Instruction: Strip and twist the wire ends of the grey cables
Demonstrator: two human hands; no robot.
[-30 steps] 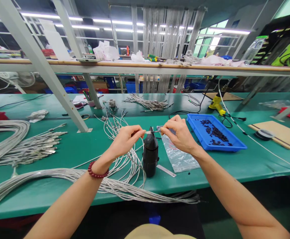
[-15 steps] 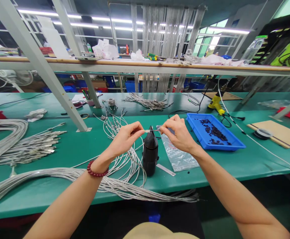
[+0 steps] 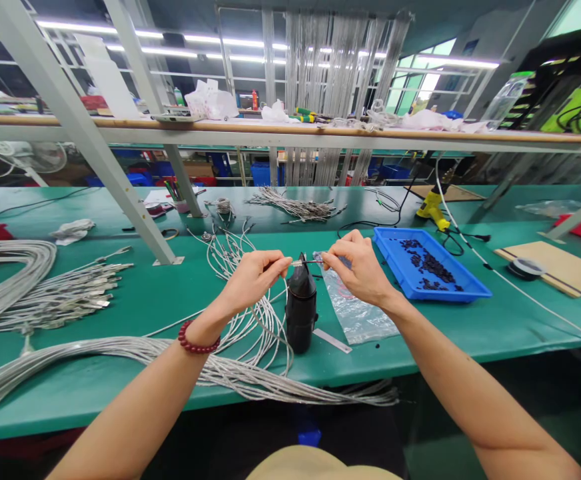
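Observation:
Left of the black upright tool (image 3: 301, 310), my left hand (image 3: 256, 277) pinches a small pale connector end (image 3: 296, 263) of a cable. On the other side, my right hand (image 3: 354, 265) pinches a thin dark piece (image 3: 314, 261). The two pieces meet, or nearly meet, at the tool's pointed tip; the exact contact is too small to tell. White cables (image 3: 265, 327) lie in loops beneath my left hand. A clear plastic bag (image 3: 358, 310) is under my right hand, with a small metal strip (image 3: 332, 341) beside the tool's base.
A blue tray (image 3: 433, 265) of small black parts sits at the right, near a yellow heat gun (image 3: 433, 208). Cable bundles (image 3: 50, 293) cover the left side. A slanted post (image 3: 95, 140) and a shelf (image 3: 290, 137) stand across the bench. A board (image 3: 555, 267) lies far right.
My left hand has shifted very slightly right, with its fingertips closer to the tool's tip. My right hand has barely moved.

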